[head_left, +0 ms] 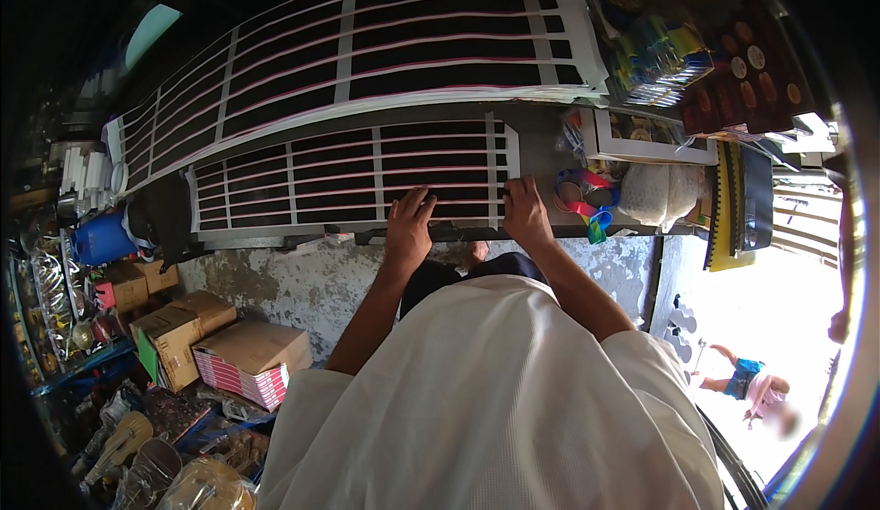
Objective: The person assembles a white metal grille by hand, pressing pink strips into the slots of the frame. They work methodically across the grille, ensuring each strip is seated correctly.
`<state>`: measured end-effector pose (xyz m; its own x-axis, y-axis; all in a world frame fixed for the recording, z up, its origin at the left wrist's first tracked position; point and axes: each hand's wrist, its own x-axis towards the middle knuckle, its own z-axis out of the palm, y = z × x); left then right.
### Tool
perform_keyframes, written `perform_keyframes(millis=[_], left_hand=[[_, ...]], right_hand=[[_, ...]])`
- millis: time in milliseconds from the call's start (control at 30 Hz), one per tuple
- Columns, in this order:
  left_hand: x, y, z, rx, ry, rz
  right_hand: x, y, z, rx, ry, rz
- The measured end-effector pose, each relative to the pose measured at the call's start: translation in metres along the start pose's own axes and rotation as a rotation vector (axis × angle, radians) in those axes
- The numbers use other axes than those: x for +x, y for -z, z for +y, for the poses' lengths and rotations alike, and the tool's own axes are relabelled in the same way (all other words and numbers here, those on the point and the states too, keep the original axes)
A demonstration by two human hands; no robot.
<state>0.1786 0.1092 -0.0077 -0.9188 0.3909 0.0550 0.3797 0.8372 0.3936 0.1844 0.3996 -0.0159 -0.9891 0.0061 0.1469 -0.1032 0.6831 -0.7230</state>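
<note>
A printed sheet (348, 175) with dark bands, thin pink lines and white borders lies on the near part of a grey counter (541, 148). My left hand (409, 221) rests flat on the sheet's near right corner, fingers spread. Just beside it, my right hand (525, 209) presses on the sheet's right edge with bent fingers. Behind it a larger stack of similar striped sheets (367, 43) spreads across the counter.
Coloured tape rolls (584, 195) and a white bag (662, 194) sit right of my hands. Cardboard boxes (220, 345) and a blue container (101, 238) stand on the floor at left. Another person (750, 383) is outside at lower right.
</note>
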Motion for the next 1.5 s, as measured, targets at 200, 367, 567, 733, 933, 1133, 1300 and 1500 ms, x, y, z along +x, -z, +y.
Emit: perform_keyframes(millis=[200,367,567,733,933,1133,1300,1500], left_hand=[[0.004,0.002,0.002,0.045,-0.08,-0.033],[0.004,-0.001,0.002,0.043,-0.066,-0.086],[0.005,-0.001,0.003,0.096,-0.088,-0.157],[0.011,0.001,0.014,0.08,-0.13,-0.114],[0.029,-0.013,0.041,0.003,-0.287,-0.009],[0.046,-0.024,0.062,-0.107,-0.335,0.068],[0.05,-0.024,0.073,-0.167,-0.181,0.181],[0.06,-0.019,0.073,-0.096,-0.134,0.051]], right_hand=[[-0.002,-0.001,0.001,0.008,0.019,0.026],[-0.003,-0.001,0.002,0.016,0.018,0.021],[-0.004,-0.003,0.003,0.034,0.009,0.024],[-0.003,-0.002,0.005,0.028,0.003,0.015],[-0.005,-0.002,0.004,0.041,-0.026,0.021],[-0.004,-0.002,0.004,0.044,-0.037,-0.001],[-0.005,-0.001,0.004,0.07,-0.019,0.023],[-0.005,-0.001,0.002,0.074,-0.022,0.043]])
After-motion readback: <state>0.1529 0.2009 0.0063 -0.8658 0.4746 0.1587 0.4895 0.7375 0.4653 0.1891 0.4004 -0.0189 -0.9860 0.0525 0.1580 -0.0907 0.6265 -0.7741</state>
